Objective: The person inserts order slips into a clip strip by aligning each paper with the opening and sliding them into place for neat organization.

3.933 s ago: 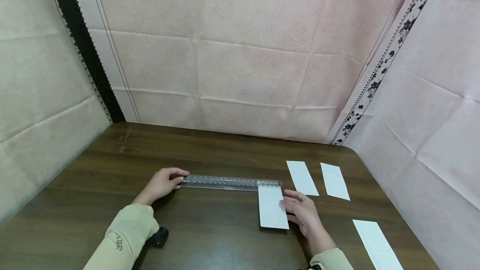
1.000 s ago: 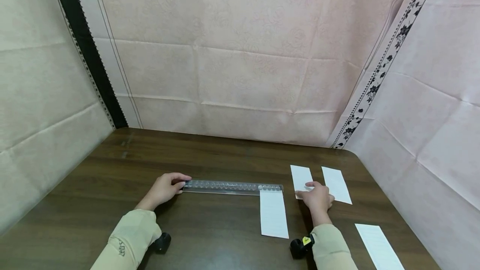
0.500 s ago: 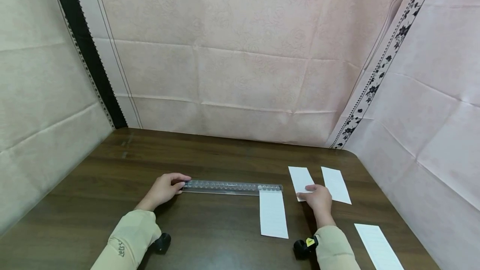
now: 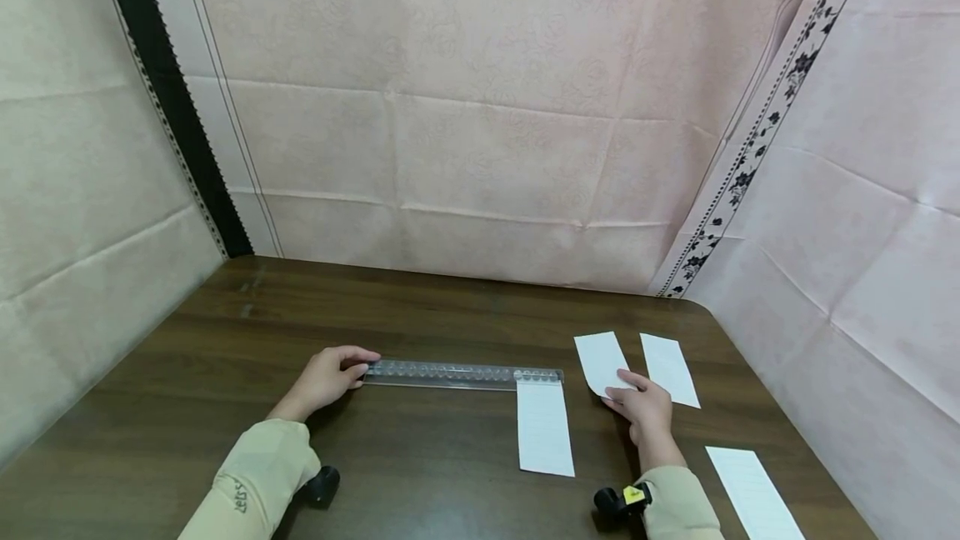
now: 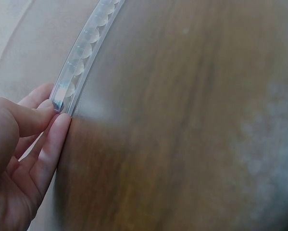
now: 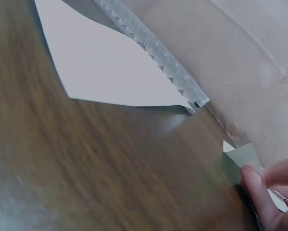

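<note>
A clear plastic ticket rail [image 4: 457, 372] with a row of round clear beads inside lies across the table. My left hand [image 4: 324, 379] pinches its left end between thumb and fingers; the left wrist view shows this grip up close on the rail [image 5: 79, 65]. One lined white paper slip [image 4: 545, 427] has its far end tucked into the rail's right end. To the right of that, my right hand [image 4: 643, 405] pinches the near end of another slip [image 4: 600, 361], which bends upward there. In the right wrist view, the thumb [image 6: 253, 185] presses on this curled slip [image 6: 242, 159].
Two more white slips lie on the right: one slip [image 4: 670, 370] close beside the right hand, the other slip [image 4: 753, 492] nearer the front. The brown wooden table [image 4: 420, 457] ends at a pale cloth backdrop [image 4: 480, 148] behind and at both sides.
My right hand has left the slip in the rail and moved right to another slip. That slip's near end has since been lifted and turned slightly. The left hand stays on the rail.
</note>
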Tool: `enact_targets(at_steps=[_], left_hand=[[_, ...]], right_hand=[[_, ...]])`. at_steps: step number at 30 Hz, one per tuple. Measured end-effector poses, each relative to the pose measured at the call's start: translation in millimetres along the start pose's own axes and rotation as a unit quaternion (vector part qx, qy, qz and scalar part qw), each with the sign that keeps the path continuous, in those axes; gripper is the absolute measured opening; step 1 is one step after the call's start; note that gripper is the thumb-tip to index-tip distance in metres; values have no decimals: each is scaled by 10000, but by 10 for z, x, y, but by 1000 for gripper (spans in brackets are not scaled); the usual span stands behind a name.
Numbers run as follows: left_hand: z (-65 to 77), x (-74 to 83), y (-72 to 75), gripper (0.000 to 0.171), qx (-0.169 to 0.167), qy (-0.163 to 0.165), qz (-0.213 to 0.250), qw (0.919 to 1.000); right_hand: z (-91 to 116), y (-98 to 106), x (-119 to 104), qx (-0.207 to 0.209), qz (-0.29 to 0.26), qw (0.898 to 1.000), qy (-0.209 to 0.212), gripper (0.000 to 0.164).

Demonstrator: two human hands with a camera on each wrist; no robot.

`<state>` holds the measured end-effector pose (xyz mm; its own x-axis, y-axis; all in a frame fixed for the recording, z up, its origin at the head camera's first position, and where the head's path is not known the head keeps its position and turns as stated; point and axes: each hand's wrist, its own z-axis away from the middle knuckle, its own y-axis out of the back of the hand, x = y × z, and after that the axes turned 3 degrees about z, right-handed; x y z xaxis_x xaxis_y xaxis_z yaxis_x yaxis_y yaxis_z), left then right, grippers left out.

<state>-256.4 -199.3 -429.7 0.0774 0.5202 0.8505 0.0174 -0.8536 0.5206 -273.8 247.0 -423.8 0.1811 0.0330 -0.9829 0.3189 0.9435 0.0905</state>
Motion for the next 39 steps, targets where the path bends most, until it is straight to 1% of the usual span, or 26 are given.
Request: enact_targets(at_steps=[2,5,11,17,25,29,30,33,39], left_hand=[[-1,-10,1,22,2,-9,-5,10000],[-6,-16,4,22,7,0,-11,10000],[-12,-6,14,23,7,-11,-72,10000],[-9,9,20,23,-52,-34,-39,10000],[-5,7,24,23,-100,-82,-18,9999],[-4,1,22,23,-98,-89,-31,9999],[-4,-1,22,23,-95,-88,-35,9999],[-9,1,21,23,-70,-91,-49,9999],[-11,-6,14,23,-47,-44,-61,10000]], right_hand=[[6,-1,12,12,-307,9995,-106,52],[20,-4,27,77,-571,9982,-184,53],[77,-26,21,339,-905,9951,-186,55],[119,-67,24,640,-1207,9905,-159,55],[194,-151,14,750,-1372,9876,-160,55],[225,-202,5,814,-1402,9868,-43,55],[237,-216,-2,842,-1485,9853,-8,54],[258,-249,-12,833,-1509,9850,65,54],[298,-311,-6,756,-1395,9873,24,56]])
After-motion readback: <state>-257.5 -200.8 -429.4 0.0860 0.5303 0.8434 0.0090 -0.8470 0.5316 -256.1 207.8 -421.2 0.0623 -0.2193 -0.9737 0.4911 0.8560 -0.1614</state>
